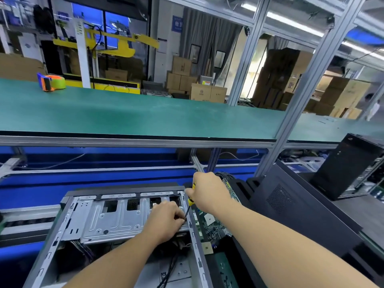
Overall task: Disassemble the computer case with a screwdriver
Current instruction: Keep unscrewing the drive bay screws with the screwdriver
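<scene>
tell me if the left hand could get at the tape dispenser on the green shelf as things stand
Probably not: the left hand pinches the screwdriver shaft low at the case, and the tape dispenser sits far back.

bright, even light comes from ceiling tube lamps [291,21] at the upper right. straight lines bend near the edges, and the far background looks perhaps slightly soft.

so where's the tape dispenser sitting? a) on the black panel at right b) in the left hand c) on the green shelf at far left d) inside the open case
c: the orange and blue tape dispenser with its green roll sits on the green shelf at far left, well away from the computer case and both hands.
</scene>
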